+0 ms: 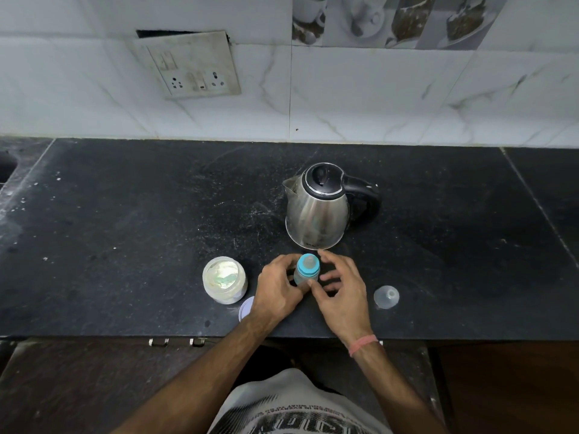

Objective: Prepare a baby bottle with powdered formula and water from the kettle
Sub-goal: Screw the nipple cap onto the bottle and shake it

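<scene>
A small baby bottle (307, 268) with a blue collar and clear teat stands upright on the black counter (125, 230) near the front edge. My left hand (277, 288) wraps around the bottle's body from the left. My right hand (340, 285) is at its right side, thumb touching the bottle, fingers spread. A steel kettle (316, 211) with a black lid and handle stands just behind the bottle, spout pointing left. An open jar of pale formula powder (224, 279) stands to the left of my left hand. The clear bottle cap (386, 296) lies to the right.
A round jar lid (245, 308) lies by the counter's front edge, partly under my left wrist. A switch and socket plate (191, 65) hangs on the tiled wall behind. A sink edge (6, 167) shows at far left.
</scene>
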`<state>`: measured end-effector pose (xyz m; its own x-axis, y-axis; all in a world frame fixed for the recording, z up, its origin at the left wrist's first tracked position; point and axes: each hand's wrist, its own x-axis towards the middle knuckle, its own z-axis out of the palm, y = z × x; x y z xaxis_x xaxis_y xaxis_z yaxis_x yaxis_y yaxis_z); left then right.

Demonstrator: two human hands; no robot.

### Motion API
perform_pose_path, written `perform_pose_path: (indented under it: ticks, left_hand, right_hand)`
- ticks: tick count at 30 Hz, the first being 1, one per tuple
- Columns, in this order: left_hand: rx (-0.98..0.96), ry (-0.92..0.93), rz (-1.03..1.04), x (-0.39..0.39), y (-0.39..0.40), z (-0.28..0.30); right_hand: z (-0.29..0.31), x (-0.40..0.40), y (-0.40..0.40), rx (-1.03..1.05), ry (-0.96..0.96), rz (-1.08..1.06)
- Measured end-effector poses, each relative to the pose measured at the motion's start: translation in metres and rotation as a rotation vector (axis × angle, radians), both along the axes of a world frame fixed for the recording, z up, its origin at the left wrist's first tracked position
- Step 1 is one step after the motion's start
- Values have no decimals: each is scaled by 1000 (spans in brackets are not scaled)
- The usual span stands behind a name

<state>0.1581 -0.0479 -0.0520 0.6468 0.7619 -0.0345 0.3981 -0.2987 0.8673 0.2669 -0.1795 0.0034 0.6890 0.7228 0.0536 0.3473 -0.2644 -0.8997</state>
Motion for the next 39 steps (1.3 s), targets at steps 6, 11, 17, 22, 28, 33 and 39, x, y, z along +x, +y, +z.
perform_pose_path:
  ticks: [6, 11, 17, 22, 28, 33, 39]
  left_hand:
    - [14, -19, 18, 0, -3, 1]
    - [-5, -21, 22, 0, -3, 1]
    - [-47, -45, 33, 1, -5, 2]
    - [-34, -37, 35, 0, -6, 2]
    - [-15, -36, 46, 0, -7, 8]
    - [24, -5, 56, 0, -9, 6]
    - [-12, 23, 52, 0, -7, 11]
  right_hand:
    - [-4, 9, 16, -113, -36, 109]
    - [-10, -1, 7, -35, -59, 1]
    - [-16, -15, -15, 20, -42, -110]
    - [-7, 2, -8, 13, 87, 2]
    - [0, 11, 15, -58, 79, 100]
    - [-1, 4, 23, -65, -137, -57]
    - [1, 24, 22, -73, -55, 216]
